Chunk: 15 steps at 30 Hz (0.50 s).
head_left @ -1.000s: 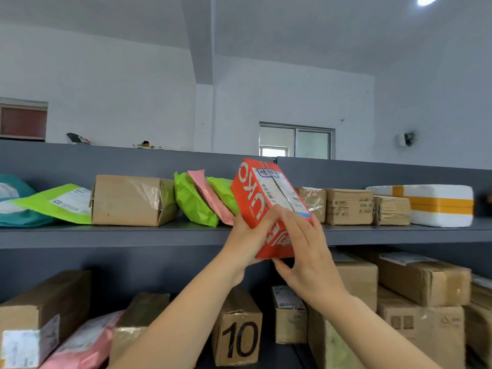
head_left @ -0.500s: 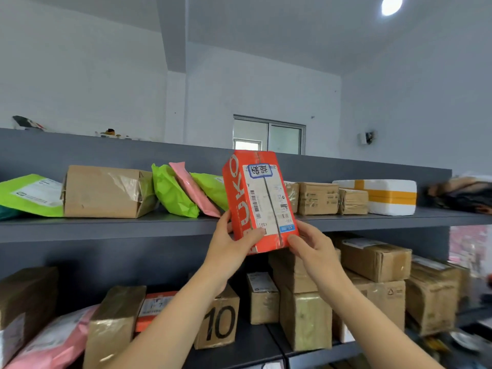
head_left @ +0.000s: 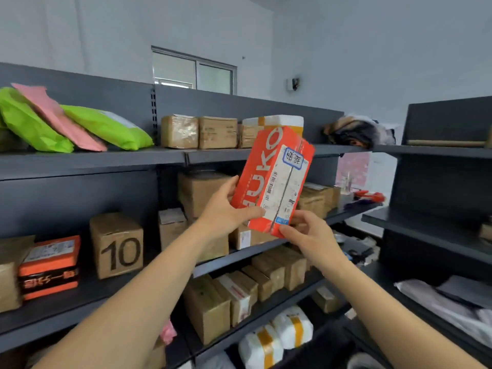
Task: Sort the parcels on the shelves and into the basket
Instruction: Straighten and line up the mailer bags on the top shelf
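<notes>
Parcel sorting at a grey shelving bay: you hold an orange parcel [head_left: 274, 179] in the air, its top leaning right, in front of the top shelf [head_left: 119, 159] edge and the brown boxes [head_left: 197, 190] on the shelf below. Your left grip [head_left: 226, 211] is closed on the parcel's lower left edge, thumb across the labelled face. Your right grip [head_left: 311, 235] pinches its bottom right corner with fingertips only. Both holds sit low on a tall carton, so the likely risk is the top swinging over and the parcel slipping out of the right-hand pinch as you lift. The top shelf behind it looks crowded on the right: taped cartons [head_left: 217, 131] and a white foam box [head_left: 274, 121] stand close together. Pushing the parcel in there could knock one backwards or leave yours overhanging the lip. No basket is in view.
</notes>
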{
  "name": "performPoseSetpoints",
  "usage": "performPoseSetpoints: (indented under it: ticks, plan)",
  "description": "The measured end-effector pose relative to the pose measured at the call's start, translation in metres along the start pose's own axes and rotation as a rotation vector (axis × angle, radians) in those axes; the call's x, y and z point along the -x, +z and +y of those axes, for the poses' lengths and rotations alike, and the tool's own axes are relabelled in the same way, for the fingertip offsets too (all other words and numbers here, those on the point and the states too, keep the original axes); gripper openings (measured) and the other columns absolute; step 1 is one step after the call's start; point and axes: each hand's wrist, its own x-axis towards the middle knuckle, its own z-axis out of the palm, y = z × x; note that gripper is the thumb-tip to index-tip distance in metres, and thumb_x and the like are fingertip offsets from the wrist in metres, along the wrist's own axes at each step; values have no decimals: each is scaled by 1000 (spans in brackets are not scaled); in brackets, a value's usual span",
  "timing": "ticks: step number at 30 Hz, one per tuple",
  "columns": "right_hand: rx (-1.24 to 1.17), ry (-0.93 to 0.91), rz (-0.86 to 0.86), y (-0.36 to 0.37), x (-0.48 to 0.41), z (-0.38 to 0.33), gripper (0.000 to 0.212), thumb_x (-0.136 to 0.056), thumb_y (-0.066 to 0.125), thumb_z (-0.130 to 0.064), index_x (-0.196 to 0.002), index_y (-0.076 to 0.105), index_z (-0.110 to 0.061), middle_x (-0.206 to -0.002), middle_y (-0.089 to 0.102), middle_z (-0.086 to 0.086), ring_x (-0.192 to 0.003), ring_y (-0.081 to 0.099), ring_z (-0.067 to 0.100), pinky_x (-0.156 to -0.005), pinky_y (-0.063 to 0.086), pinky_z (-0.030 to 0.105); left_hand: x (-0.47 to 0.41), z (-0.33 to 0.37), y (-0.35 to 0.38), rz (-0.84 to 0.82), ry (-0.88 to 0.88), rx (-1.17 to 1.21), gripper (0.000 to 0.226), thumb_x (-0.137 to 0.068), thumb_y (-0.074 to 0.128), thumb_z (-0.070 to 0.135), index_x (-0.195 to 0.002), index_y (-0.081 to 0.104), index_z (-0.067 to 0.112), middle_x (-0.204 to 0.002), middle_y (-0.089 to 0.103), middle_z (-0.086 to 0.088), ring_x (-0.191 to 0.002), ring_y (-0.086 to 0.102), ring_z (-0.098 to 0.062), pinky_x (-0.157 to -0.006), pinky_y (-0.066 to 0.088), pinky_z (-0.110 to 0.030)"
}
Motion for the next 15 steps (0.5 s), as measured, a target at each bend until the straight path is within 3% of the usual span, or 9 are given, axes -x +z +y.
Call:
performPoseSetpoints:
  ticks: [2, 4, 8, 10, 12, 15]
  plan:
    - [76, 63, 9, -45, 18, 28, 27, -87, 67, -26, -111, 55, -29, -105, 63, -16, -88, 61, -3, -70, 48, 14, 2, 6, 47, -55, -43, -49, 104, -67, 84, 23, -149, 20, 21, -126, 49, 12, -106, 53, -3, -91, 51, -32]
    - [142, 130, 34, -96, 41, 55, 32, -86, 68, -24, -116, 56, -25, -109, 63, -12, -87, 61, 0, -72, 48, 17, 8, 9, 98, -143, -47, -92, 101, -65, 85, 25, -146, 26, 20, -131, 50, 11, -108, 54, -4, -93, 50, -34]
    - [320, 237, 164, -206, 94, 103, 59, -82, 71, -11, -135, 45, -17, -126, 55, 1, -94, 58, 9, -77, 50, 24, 25, 15, 204, -318, -79, -153, 59, -68, 84, 23, -118, 53, 26, -110, 65, 11, -90, 63, 1, -73, 53, -19]
    - [439, 212, 205, -256, 124, 125, 82, -77, 76, -12, -145, 31, -18, -138, 41, 4, -110, 50, 14, -90, 47, 31, 35, 14, 255, -411, -116, -174, 48, -69, 83, 22, -109, 57, 29, -101, 67, 14, -85, 64, 2, -68, 52, -17]
    - [611, 126, 153, -299, 157, 146, 98, -71, 80, -11, -149, 20, -19, -147, 27, 4, -131, 33, 17, -103, 38, 34, 48, 11, 307, -524, -143, -202, 44, -68, 83, 22, -106, 61, 27, -101, 69, 12, -87, 66, -4, -75, 55, -25]
    - [933, -25, -35, -345, 204, 174, 102, -62, 81, -9, -148, 27, -18, -155, 23, 7, -142, 21, 31, -107, 33, 49, 71, 4, 376, -725, -186, -241, 36, -69, 82, 20, -93, 59, 33, -96, 66, 15, -86, 64, -1, -79, 55, -25]
